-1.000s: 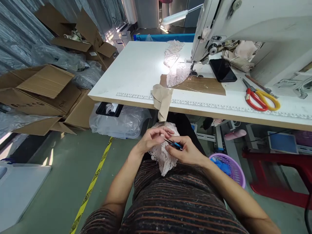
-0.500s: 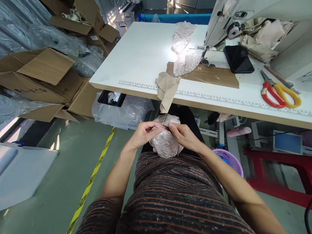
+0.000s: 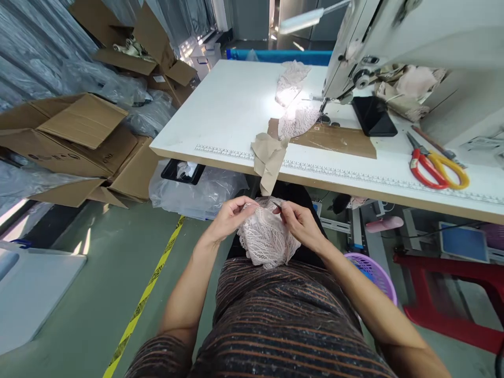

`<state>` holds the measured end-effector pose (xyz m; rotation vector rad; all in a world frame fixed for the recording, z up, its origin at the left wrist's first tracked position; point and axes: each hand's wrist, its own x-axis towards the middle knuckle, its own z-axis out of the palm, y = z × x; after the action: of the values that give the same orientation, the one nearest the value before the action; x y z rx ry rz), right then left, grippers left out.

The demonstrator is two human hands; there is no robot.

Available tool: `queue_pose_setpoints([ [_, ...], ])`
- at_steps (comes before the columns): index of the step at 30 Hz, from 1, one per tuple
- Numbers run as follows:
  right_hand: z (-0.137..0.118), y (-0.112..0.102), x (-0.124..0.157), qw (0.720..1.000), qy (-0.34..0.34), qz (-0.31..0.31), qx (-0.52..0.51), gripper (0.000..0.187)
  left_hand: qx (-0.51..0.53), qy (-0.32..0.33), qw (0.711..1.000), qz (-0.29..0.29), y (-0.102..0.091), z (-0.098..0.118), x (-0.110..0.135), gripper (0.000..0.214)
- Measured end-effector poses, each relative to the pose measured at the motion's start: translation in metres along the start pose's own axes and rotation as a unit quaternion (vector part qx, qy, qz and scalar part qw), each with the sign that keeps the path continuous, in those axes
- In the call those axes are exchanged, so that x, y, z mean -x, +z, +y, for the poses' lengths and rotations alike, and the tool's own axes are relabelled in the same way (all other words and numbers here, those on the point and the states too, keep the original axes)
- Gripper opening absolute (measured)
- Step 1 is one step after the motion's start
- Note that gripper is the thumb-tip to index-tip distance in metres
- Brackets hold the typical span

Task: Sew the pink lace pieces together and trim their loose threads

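Note:
A bunched piece of pale pink lace fabric (image 3: pixel 268 242) rests on my lap, just below the table edge. My left hand (image 3: pixel 233 219) pinches its upper left edge between thumb and fingers. On the other side, my right hand (image 3: pixel 302 224) is closed around a small, thin dark tool, mostly hidden by the fingers, with its tip at the lace. A beige fabric strip (image 3: pixel 270 160) hangs over the table edge down to the lace. More lace (image 3: pixel 298 121) lies under the sewing machine's needle area, beside that strip.
The white table (image 3: pixel 224 105) carries a sewing machine (image 3: pixel 354 58), brown cardboard (image 3: pixel 334 143), a black phone (image 3: pixel 374 116) and red-and-yellow scissors (image 3: pixel 437 165). Open cardboard boxes (image 3: pixel 82 123) stand at left. A purple basket (image 3: pixel 388 278) and red stool (image 3: pixel 457 320) are at lower right.
The view has tilted up a little. My right hand has moved slightly away from my left, widening the gap between them, and the lace lies more spread out.

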<state>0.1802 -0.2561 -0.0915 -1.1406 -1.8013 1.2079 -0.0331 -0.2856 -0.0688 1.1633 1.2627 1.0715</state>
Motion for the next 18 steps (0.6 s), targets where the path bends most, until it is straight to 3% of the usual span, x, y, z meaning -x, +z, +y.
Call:
queue_pose_setpoints([
  [4,0.001,-0.009,-0.011,0.995,0.008,0.085,-0.051,0.057,0.043,0.004,0.995,0.090,-0.001,0.006,-0.028,0.056],
  [10,-0.005,0.004,-0.031,0.983,-0.018,0.123,-0.134,0.051,0.003,0.001,0.999,0.033,0.022,0.015,-0.061,0.056],
  [13,-0.002,0.002,-0.029,0.981,-0.016,0.143,-0.127,0.051,-0.005,-0.017,1.000,0.016,0.021,0.018,-0.048,0.050],
  [18,0.001,-0.013,-0.018,0.983,0.028,0.113,-0.143,0.061,0.072,-0.112,0.991,0.011,0.000,0.008,0.011,0.044],
])
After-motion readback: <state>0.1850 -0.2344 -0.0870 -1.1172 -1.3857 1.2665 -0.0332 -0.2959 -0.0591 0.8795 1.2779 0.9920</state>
